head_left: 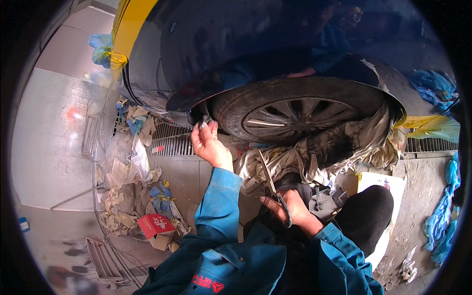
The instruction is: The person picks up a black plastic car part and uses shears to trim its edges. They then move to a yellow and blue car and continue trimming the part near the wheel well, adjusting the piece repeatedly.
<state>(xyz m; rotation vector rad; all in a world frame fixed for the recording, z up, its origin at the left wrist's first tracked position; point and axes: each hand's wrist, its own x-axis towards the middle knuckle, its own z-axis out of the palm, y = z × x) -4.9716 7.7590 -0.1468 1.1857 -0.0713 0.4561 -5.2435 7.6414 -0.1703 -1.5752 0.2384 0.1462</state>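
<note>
My left hand reaches up to the left lower edge of the wheel arch on a dark blue car. Its fingers are pinched together against the dark edge, and what they grip is too small to make out. Lower and to the right, my right hand is closed round the handles of metal scissors. The blades point up toward the wheel, nearly together and touching no cut edge that I can see. Between arch and floor sits the wheel, with a pale thin strip on its spokes.
A dirty cloth drapes the tyre's lower right side. Floor grating runs under the car. Crumpled masking waste and a red-topped box lie left. Blue plastic film lies right, and yellow film covers the car's left end.
</note>
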